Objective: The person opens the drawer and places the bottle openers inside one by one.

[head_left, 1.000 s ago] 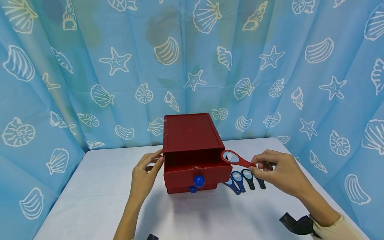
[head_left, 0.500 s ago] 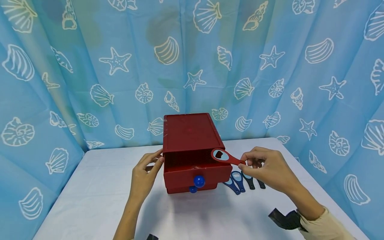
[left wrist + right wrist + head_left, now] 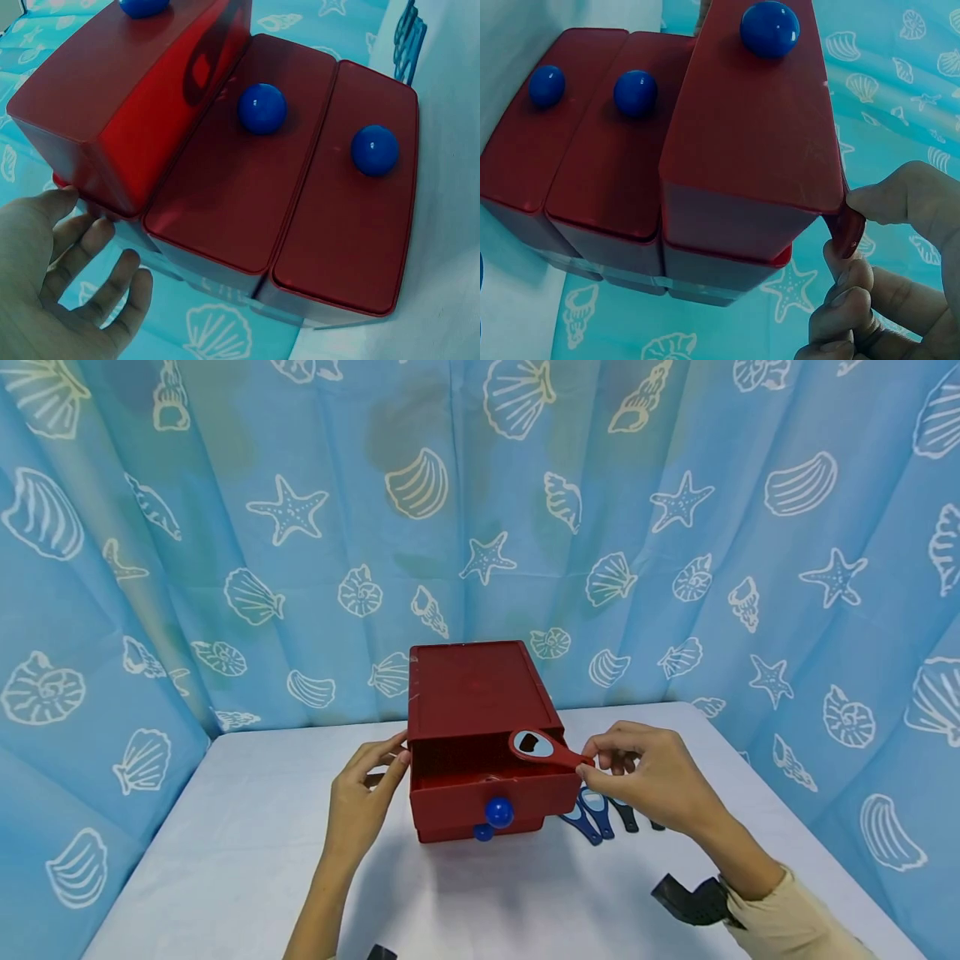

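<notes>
A red drawer cabinet (image 3: 480, 689) with round blue knobs stands on the table, its top drawer (image 3: 457, 806) pulled out. My right hand (image 3: 645, 768) pinches the handle end of a red magnifying glass (image 3: 543, 752) between thumb and fingers. Its oval lens end is over the right side of the open drawer. In the right wrist view, only the tip of its handle (image 3: 847, 234) shows past the drawer corner. My left hand (image 3: 367, 797) touches the cabinet's left side, fingers loosely bent. In the left wrist view, the thumb (image 3: 56, 202) is at the cabinet's edge.
Right of the cabinet lie several more magnifying glasses (image 3: 596, 810), blue and darker, partly hidden by the right hand. A white cloth covers the table (image 3: 247, 843). Behind it hangs a blue shell-patterned curtain (image 3: 337, 527). Two lower drawers (image 3: 345, 195) are pushed in.
My right hand has moved left with the red magnifying glass, bringing its lens end from the drawer's right edge to over the opening. The left hand and cabinet stay put.
</notes>
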`<state>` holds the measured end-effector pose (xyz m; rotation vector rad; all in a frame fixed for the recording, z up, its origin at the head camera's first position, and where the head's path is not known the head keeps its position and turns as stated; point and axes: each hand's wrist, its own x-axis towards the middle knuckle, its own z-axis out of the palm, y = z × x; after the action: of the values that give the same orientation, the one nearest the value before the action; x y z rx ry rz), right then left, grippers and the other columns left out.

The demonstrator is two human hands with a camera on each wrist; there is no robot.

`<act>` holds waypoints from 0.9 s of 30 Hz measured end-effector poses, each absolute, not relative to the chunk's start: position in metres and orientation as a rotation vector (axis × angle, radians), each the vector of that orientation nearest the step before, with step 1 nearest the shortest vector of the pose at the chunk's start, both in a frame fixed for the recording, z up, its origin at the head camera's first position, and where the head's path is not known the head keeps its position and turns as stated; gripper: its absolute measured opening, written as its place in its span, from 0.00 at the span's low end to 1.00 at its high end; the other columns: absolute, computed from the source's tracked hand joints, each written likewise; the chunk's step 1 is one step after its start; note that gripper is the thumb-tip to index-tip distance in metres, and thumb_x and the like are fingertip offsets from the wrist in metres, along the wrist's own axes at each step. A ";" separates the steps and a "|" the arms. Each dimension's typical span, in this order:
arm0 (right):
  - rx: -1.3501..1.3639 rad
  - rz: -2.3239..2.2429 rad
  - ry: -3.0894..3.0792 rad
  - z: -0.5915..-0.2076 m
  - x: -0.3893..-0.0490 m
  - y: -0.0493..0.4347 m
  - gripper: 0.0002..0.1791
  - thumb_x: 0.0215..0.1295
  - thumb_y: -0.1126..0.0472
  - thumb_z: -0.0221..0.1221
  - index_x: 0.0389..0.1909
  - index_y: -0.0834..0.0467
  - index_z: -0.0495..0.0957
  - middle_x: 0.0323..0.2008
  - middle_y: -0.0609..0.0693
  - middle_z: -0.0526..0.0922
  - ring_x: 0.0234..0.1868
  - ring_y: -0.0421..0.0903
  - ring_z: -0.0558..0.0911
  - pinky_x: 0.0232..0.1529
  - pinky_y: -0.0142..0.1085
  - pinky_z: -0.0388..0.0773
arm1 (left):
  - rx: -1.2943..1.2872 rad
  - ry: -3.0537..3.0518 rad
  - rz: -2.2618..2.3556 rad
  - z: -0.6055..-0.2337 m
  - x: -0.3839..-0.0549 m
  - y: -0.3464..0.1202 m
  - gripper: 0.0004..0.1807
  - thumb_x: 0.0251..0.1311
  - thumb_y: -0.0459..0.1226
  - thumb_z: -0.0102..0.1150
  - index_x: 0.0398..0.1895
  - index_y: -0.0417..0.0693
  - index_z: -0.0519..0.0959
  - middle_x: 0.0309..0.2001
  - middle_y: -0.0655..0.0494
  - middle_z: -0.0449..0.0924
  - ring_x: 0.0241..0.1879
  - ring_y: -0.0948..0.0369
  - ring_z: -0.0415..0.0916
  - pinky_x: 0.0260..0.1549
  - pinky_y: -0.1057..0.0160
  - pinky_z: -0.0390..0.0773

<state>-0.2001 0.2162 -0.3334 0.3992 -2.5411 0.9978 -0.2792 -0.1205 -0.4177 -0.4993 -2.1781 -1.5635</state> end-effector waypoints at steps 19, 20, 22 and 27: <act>0.486 0.950 -2.416 -0.335 -0.193 0.204 0.12 0.59 0.58 0.72 0.44 0.52 0.86 0.32 0.40 0.77 0.34 0.41 0.74 0.29 0.31 0.76 | -0.485 -2.199 -1.561 -0.414 -0.277 -0.120 0.19 0.69 0.47 0.61 0.62 0.63 0.80 0.49 0.62 0.81 0.50 0.63 0.79 0.47 0.60 0.82; 0.482 0.926 -2.400 -0.336 -0.191 0.204 0.12 0.58 0.59 0.73 0.44 0.52 0.86 0.32 0.40 0.77 0.34 0.40 0.74 0.29 0.31 0.76 | -0.485 -2.197 -1.560 -0.413 -0.277 -0.120 0.20 0.68 0.47 0.61 0.62 0.63 0.80 0.49 0.63 0.81 0.50 0.63 0.79 0.47 0.60 0.82; 0.461 0.891 -2.385 -0.339 -0.188 0.206 0.13 0.58 0.60 0.73 0.43 0.51 0.86 0.32 0.40 0.77 0.33 0.39 0.74 0.27 0.30 0.76 | -0.478 -2.202 -1.556 -0.413 -0.277 -0.120 0.20 0.68 0.48 0.61 0.62 0.63 0.80 0.49 0.63 0.80 0.50 0.63 0.79 0.47 0.60 0.82; 0.438 0.829 -2.384 -0.350 -0.186 0.210 0.14 0.56 0.60 0.74 0.43 0.51 0.86 0.32 0.39 0.78 0.32 0.38 0.75 0.24 0.30 0.79 | -0.461 -2.218 -1.554 -0.415 -0.275 -0.120 0.20 0.68 0.48 0.62 0.62 0.62 0.80 0.49 0.63 0.80 0.50 0.64 0.78 0.46 0.62 0.82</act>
<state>-0.1859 0.2096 -0.3499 0.4379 -2.3845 0.8285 -0.2755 -0.1204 -0.4151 -0.4613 -2.2176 -1.5544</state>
